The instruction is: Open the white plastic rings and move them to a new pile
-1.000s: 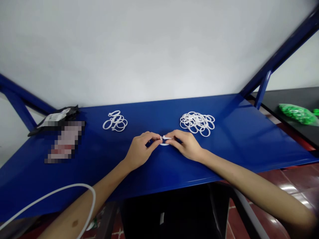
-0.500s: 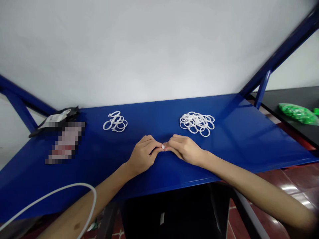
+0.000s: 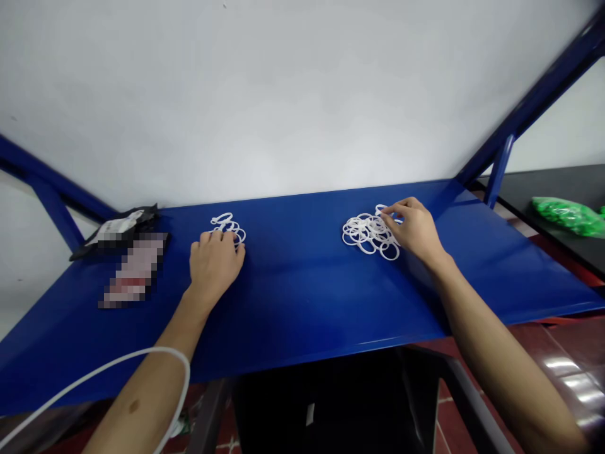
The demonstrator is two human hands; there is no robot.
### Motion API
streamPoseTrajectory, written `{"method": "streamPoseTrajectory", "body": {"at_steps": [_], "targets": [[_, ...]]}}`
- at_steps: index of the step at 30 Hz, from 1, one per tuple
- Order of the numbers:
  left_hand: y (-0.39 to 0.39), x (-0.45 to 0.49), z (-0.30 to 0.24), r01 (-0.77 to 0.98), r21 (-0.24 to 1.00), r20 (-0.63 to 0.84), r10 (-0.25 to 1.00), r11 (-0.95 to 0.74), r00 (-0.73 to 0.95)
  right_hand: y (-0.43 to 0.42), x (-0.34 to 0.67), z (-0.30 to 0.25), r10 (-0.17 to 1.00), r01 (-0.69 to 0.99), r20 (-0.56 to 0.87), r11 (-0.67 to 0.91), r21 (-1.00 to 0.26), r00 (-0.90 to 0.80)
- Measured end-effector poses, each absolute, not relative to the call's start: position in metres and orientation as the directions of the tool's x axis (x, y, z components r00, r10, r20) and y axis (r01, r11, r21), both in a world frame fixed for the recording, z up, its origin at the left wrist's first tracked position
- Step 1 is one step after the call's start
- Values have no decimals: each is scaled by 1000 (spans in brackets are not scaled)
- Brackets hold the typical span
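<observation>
My left hand [image 3: 215, 266] lies palm down over the near side of a small group of thin white plastic rings [image 3: 223, 218], its thumb apart from the fingers. The fingertips are partly hidden, and I see nothing held in that hand. To the right, a larger heap of similar white rings [image 3: 363, 228] lies on the blue table [image 3: 293, 284]. My right hand [image 3: 413, 228] reaches over the right side of this heap. Its thumb and forefinger pinch one white ring [image 3: 379, 207] at the heap's far edge.
A black plastic package [image 3: 118, 228] and a blurred-out flat item [image 3: 135, 271] lie at the table's left. A white cable [image 3: 118, 356] loops across my left forearm. A white wall [image 3: 293, 107] stands behind. Off to the right, a green-filled bag [image 3: 567, 215] rests on a dark surface.
My hands were together at the table's middle, pinching a small white piece. They have parted: the left has moved to the small group, the right to the larger heap, where it grips a ring.
</observation>
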State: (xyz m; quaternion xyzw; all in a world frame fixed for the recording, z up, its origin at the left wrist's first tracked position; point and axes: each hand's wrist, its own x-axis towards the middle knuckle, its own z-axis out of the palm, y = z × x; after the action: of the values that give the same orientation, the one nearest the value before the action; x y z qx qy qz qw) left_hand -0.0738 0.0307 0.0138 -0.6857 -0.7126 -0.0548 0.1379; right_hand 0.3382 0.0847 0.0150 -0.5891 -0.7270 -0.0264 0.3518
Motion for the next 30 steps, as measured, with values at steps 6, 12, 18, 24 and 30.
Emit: {"method": "streamPoseTrajectory", "body": {"at_steps": [6, 12, 18, 24, 30], "targets": [[30, -68, 16, 985, -170, 174, 984, 7, 23, 85, 337, 6, 881, 913, 451, 293, -285, -142], [24, -61, 18, 988, -154, 236, 970, -28, 64, 81, 336, 14, 851, 923, 520, 260, -284, -80], [13, -47, 22, 986, -146, 388, 912, -83, 134, 74, 327, 21, 788, 920, 612, 282, -271, -61], [7, -28, 19, 891, -68, 585, 706, -449, 400, 47, 282, 28, 720, 780, 663, 530, -333, -205], [-5, 1, 11, 623, -183, 616, 405, -761, 676, 14, 232, 20, 807, 449, 339, 561, -695, -483]]}}
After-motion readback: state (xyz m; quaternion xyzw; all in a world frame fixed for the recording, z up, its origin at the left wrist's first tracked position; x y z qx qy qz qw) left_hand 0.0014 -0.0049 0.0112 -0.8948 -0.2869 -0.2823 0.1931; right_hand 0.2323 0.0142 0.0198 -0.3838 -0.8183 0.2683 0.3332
